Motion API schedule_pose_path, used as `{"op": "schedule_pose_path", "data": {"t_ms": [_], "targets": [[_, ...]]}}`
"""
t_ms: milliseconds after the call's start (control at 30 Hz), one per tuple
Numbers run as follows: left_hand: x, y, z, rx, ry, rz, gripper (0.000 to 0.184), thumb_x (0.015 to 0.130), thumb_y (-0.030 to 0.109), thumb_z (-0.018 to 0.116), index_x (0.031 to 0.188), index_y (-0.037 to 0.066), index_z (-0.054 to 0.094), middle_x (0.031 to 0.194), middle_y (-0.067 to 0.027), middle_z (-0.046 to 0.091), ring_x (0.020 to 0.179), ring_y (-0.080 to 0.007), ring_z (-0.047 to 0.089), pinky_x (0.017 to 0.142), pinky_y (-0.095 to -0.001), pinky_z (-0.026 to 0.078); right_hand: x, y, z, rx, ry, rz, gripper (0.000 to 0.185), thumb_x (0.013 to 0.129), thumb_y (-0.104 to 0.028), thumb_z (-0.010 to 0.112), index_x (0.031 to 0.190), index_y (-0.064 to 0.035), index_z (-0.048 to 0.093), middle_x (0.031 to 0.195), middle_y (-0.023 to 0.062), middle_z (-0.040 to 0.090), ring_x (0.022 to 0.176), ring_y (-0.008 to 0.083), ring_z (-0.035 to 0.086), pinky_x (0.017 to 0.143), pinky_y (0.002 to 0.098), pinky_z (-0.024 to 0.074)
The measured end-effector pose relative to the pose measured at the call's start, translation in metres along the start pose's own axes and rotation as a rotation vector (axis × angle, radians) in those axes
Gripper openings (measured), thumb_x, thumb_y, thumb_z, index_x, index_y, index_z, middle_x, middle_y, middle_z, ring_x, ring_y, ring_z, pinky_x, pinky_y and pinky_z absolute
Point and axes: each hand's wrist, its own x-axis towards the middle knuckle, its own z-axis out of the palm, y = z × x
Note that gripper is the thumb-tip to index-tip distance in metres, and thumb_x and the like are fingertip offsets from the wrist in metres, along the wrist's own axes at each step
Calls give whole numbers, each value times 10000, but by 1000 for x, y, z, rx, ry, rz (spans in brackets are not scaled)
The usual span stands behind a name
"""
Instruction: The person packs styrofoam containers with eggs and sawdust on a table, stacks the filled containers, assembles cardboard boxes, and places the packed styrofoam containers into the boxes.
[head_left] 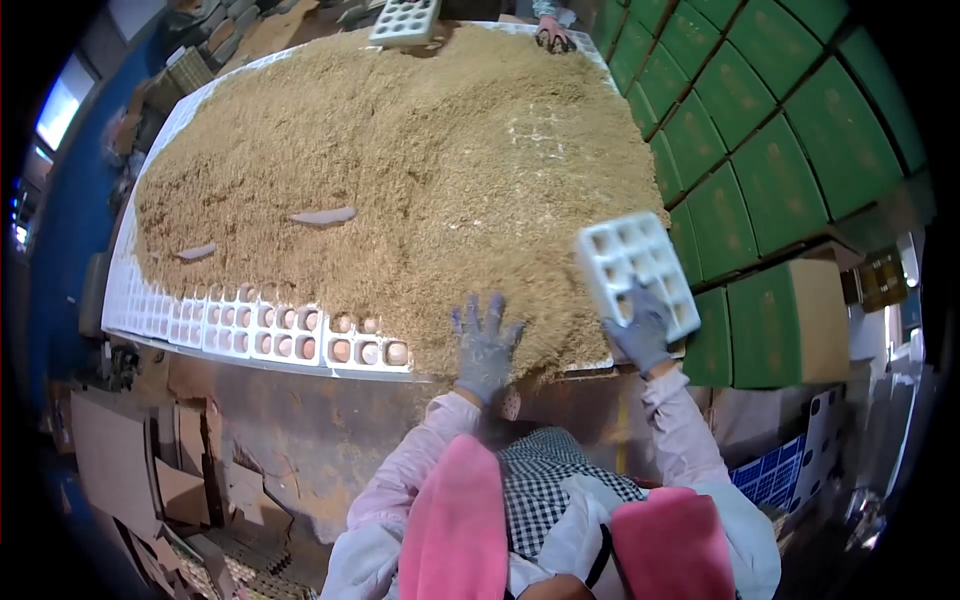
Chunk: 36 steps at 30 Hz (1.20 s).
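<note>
My left hand (486, 350), in a grey glove, lies with fingers spread on the loose brown husk (400, 180) near the table's front edge. To its right, my right hand (642, 328), also gloved, grips a white foam tray (640, 262) with rows of hollows. This tray is tilted above the husk at the front right corner. Left of my left hand, white trays (325, 342) with round brownish items (340, 350) in their hollows show along the front edge. Husk covers most of the trays behind them.
Green boxes (740, 140) are stacked along the right side. Another person's gloved hand (555, 36) rests at the far edge, near a second foam tray (405, 20). Two pale flat pieces (323, 216) lie on the husk. Cardboard (115, 450) stands at the lower left.
</note>
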Motion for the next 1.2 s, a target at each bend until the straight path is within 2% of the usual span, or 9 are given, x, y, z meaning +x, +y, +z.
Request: {"op": "schedule_pose_path", "data": {"t_ms": [67,200,333,400,500,567,667,900,1200], "targets": [[-11,-29,-1,-468,221,-25,624,718,433,662,1302,335,467,1510,-109,212,1388,-381,147,1089,-617,39,-32,-4,22,-87,98,66,917,709,-435,684,1412,-14,273,1266,196,506,1154,328,492,996,420,362],[-51,-132,-13,-265,-7,-403,528,729,441,653,1221,276,557,1465,-138,305,1358,-388,226,1091,-589,105,-41,-128,55,-12,162,68,781,698,-358,687,1350,-49,391,1040,139,582,954,296,570,836,421,448],[-79,-225,-29,-209,37,-956,506,961,385,378,1368,87,407,1447,-198,310,1362,-323,241,1114,-425,166,-28,-292,78,-109,-83,-323,711,700,-387,633,1302,-63,437,1044,107,555,961,256,541,790,445,409],[-113,-277,50,-332,439,-775,506,983,327,336,1384,19,360,1469,-186,276,1367,-340,214,1135,-390,120,-34,-337,89,-193,-112,-370,794,737,-446,609,1380,-58,350,1100,125,536,1012,240,513,842,439,377],[-91,-264,7,-578,405,-798,503,957,371,388,1359,69,420,1460,-183,295,1365,-354,216,1130,-442,122,-41,-320,88,-105,-114,-434,763,753,-407,602,1379,-59,341,1132,115,528,1099,263,482,894,461,361],[-79,-250,-24,-16,-143,-610,496,894,408,485,1308,134,495,1439,-171,333,1349,-362,248,1110,-508,143,-43,-271,76,-69,-107,-361,719,752,-360,622,1361,-73,372,1145,127,538,1108,281,494,911,447,379],[-84,-264,1,-135,37,-521,490,827,416,558,1255,177,547,1413,-162,369,1327,-368,281,1089,-549,160,-33,-170,52,45,137,-260,687,723,-346,632,1334,-89,451,1054,142,604,987,278,576,858,416,421],[-80,-256,-5,-162,170,-516,410,778,293,613,1159,142,595,1329,-165,449,1265,-381,357,1068,-552,218,131,-70,16,-41,7,-113,805,682,-327,703,1389,-112,384,1260,164,523,1175,319,486,1005,389,370],[-69,-255,-17,-181,85,-533,379,785,285,591,1132,134,601,1270,-182,471,1204,-412,390,1031,-580,249,368,-210,66,-49,-55,279,891,708,-429,635,1435,-98,240,1394,210,368,1264,376,385,979,493,361]]}}
